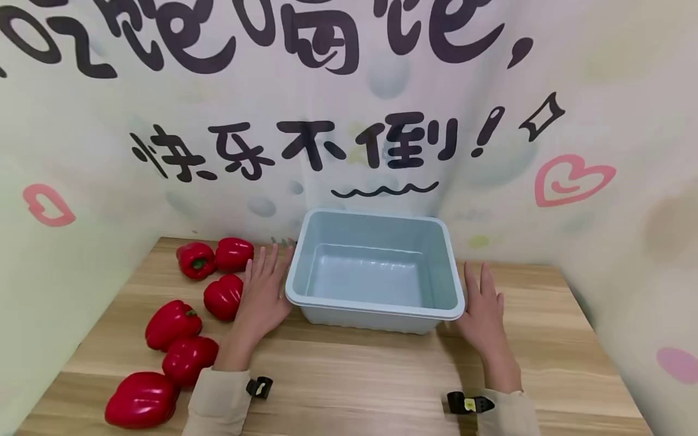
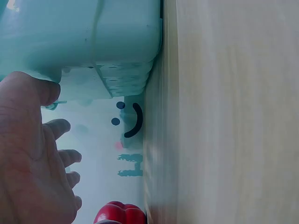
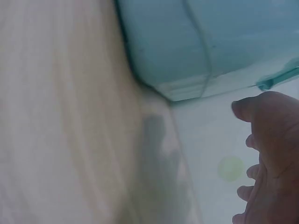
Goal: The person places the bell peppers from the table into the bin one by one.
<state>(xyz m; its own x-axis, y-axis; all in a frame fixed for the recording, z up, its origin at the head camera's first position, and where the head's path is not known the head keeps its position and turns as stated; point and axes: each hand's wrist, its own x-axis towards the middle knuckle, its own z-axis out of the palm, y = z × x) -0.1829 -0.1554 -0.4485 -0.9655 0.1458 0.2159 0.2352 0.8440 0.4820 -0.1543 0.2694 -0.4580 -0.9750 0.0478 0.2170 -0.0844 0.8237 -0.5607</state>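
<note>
A pale blue plastic tub (image 1: 376,312) stands upright on the wooden table against the back wall, with nothing inside. At its left side is my left hand (image 1: 265,300), fingers extended and spread. In the left wrist view, the thumb (image 2: 44,91) lies at the tub's rim; whether it presses there I cannot tell. My right hand (image 1: 484,315) is at the tub's right side with its fingers extended, and the right wrist view shows a small gap between thumb (image 3: 247,108) and tub. A red bell pepper (image 1: 223,297) lies just left of my left hand, partly covered by it.
More red bell peppers lie along the table's left side, including one at the front (image 1: 142,399) and one at the back (image 1: 196,260). Behind the tub rises a printed wall cloth (image 1: 262,206). The wooden tabletop (image 1: 349,381) extends in front of the tub.
</note>
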